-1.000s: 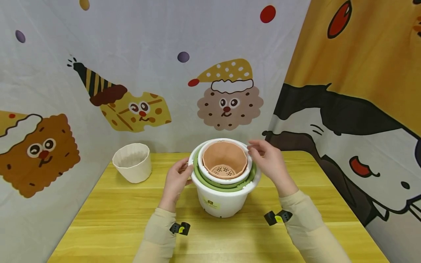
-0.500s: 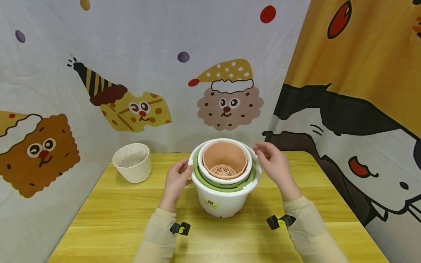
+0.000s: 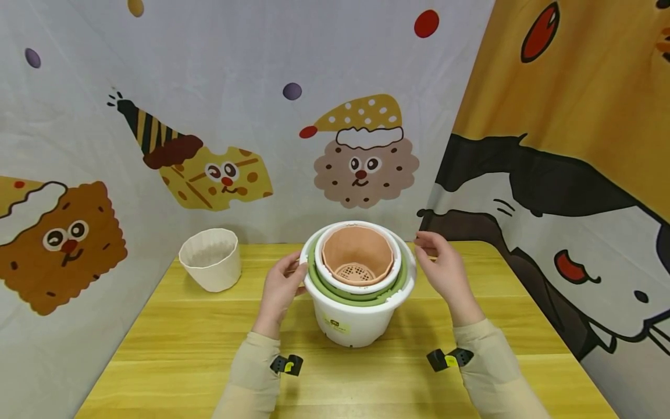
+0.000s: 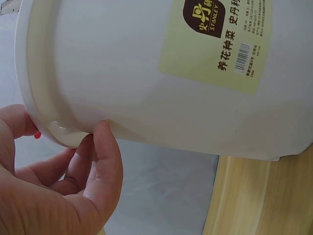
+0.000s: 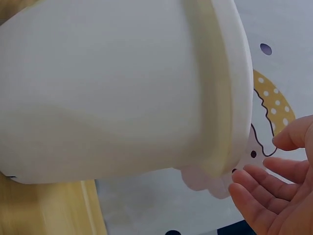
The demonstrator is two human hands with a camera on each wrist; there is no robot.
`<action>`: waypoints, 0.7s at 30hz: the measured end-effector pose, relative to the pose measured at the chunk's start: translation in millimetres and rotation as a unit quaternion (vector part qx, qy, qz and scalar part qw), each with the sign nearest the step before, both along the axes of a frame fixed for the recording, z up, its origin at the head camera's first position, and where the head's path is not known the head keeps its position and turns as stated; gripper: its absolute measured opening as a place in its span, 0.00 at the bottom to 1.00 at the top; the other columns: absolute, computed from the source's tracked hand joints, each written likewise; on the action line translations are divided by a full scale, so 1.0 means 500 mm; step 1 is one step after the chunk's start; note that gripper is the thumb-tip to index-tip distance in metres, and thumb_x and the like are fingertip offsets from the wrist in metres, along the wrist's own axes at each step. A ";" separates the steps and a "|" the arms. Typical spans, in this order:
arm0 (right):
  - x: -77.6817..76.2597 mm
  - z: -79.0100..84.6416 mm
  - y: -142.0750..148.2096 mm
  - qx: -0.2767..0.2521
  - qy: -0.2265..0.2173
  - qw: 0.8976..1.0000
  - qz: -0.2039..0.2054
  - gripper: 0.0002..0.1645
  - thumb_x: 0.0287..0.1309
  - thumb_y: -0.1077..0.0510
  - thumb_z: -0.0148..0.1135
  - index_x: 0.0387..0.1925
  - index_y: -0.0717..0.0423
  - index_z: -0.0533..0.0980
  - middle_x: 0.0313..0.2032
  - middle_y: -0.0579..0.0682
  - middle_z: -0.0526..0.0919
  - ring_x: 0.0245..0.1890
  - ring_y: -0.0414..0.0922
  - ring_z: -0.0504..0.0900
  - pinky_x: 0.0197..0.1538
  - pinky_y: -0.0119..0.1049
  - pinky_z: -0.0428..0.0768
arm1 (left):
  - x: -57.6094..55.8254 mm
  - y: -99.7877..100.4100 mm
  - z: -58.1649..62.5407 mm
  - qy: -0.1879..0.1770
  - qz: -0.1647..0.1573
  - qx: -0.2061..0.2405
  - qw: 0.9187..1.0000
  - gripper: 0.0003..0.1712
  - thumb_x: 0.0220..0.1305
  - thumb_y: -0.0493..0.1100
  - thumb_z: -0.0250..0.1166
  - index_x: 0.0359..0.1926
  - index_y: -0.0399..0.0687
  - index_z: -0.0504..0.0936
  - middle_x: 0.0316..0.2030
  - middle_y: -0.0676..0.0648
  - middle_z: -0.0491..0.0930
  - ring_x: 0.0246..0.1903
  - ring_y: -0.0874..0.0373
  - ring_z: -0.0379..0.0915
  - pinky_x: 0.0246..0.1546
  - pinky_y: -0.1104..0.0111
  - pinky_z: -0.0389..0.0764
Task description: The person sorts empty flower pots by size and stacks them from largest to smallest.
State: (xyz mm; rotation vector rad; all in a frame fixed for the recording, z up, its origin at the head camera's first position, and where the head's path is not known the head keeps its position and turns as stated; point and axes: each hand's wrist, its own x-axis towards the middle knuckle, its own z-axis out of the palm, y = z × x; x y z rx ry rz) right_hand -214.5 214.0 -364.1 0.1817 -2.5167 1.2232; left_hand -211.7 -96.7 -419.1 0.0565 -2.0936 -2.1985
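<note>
In the head view a large white flower pot (image 3: pixel 352 326) stands upright on the table, a yellow label on its front. Nested inside it are a green pot (image 3: pixel 345 297), a smaller white pot (image 3: pixel 359 288) and an orange-pink pot (image 3: pixel 358 247) with a perforated bottom. My left hand (image 3: pixel 280 291) pinches the outer pot's rim on the left; the left wrist view shows the hand's thumb on top and curled fingers (image 4: pixel 105 166) under the rim. Beyond the rim on the right, my right hand (image 3: pixel 444 273) is apart from the pot, fingers loosely bent and holding nothing.
A cream pot (image 3: pixel 214 267) with a faceted wall stands at the table's back left. The wooden table (image 3: pixel 178 361) ends against a cartoon-printed curtain (image 3: pixel 251 70) behind. Another printed curtain (image 3: pixel 523 134) hangs at the right.
My right hand has moved away from the rim of the nested pots, to the right and slightly nearer. The left hand and the pots have stayed put.
</note>
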 end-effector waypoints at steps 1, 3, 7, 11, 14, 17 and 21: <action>0.000 -0.002 0.001 0.002 -0.004 1.000 -0.002 0.22 0.69 0.62 0.55 0.62 0.65 0.72 0.52 0.63 0.81 0.50 0.59 0.79 0.52 0.53 0.80 | 0.000 0.000 0.000 0.001 -0.001 -0.001 1.000 0.24 0.69 0.36 0.61 0.64 0.35 0.74 0.50 0.35 0.78 0.41 0.54 0.77 0.34 0.65 0.86; 0.000 -0.006 0.003 0.003 -0.015 1.000 -0.006 0.23 0.69 0.61 0.55 0.63 0.65 0.71 0.52 0.63 0.80 0.51 0.59 0.79 0.53 0.54 0.80 | 0.000 0.000 0.000 0.001 0.000 -0.001 1.000 0.24 0.69 0.36 0.61 0.64 0.35 0.74 0.50 0.35 0.78 0.41 0.54 0.77 0.34 0.65 0.86; 0.002 -0.012 0.006 -0.003 -0.046 0.999 -0.007 0.26 0.69 0.59 0.55 0.66 0.64 0.68 0.54 0.63 0.79 0.53 0.59 0.78 0.54 0.54 0.79 | 0.002 0.000 0.001 0.000 0.000 -0.001 1.000 0.24 0.69 0.37 0.61 0.64 0.35 0.74 0.49 0.36 0.78 0.41 0.53 0.78 0.34 0.64 0.87; 0.004 -0.016 0.008 -0.022 -0.081 0.996 0.000 0.30 0.70 0.56 0.55 0.68 0.64 0.65 0.56 0.64 0.77 0.54 0.59 0.77 0.52 0.51 0.82 | 0.003 0.001 0.003 -0.003 0.000 -0.002 1.000 0.24 0.69 0.37 0.61 0.64 0.36 0.74 0.50 0.36 0.78 0.41 0.53 0.78 0.34 0.64 0.87; 0.004 -0.019 0.007 -0.041 -0.103 0.994 0.004 0.32 0.70 0.55 0.55 0.70 0.64 0.63 0.57 0.65 0.76 0.53 0.59 0.78 0.48 0.44 0.85 | 0.003 0.001 0.004 -0.004 0.000 -0.001 1.000 0.24 0.69 0.37 0.61 0.64 0.37 0.74 0.50 0.37 0.78 0.41 0.53 0.78 0.35 0.64 0.86; 0.003 -0.023 0.006 -0.051 -0.114 0.992 0.006 0.32 0.71 0.55 0.55 0.70 0.64 0.62 0.57 0.66 0.75 0.52 0.59 0.78 0.45 0.40 0.86 | 0.003 0.000 0.004 -0.004 -0.001 -0.003 1.000 0.24 0.69 0.36 0.60 0.65 0.37 0.74 0.50 0.36 0.78 0.41 0.53 0.78 0.35 0.63 0.86; 0.000 -0.031 0.009 -0.058 -0.124 0.991 0.008 0.33 0.70 0.56 0.55 0.71 0.65 0.60 0.57 0.68 0.75 0.52 0.60 0.78 0.44 0.38 0.86 | 0.003 0.000 0.004 -0.005 0.000 -0.002 1.000 0.24 0.70 0.37 0.61 0.65 0.37 0.74 0.50 0.37 0.78 0.41 0.54 0.78 0.36 0.62 0.86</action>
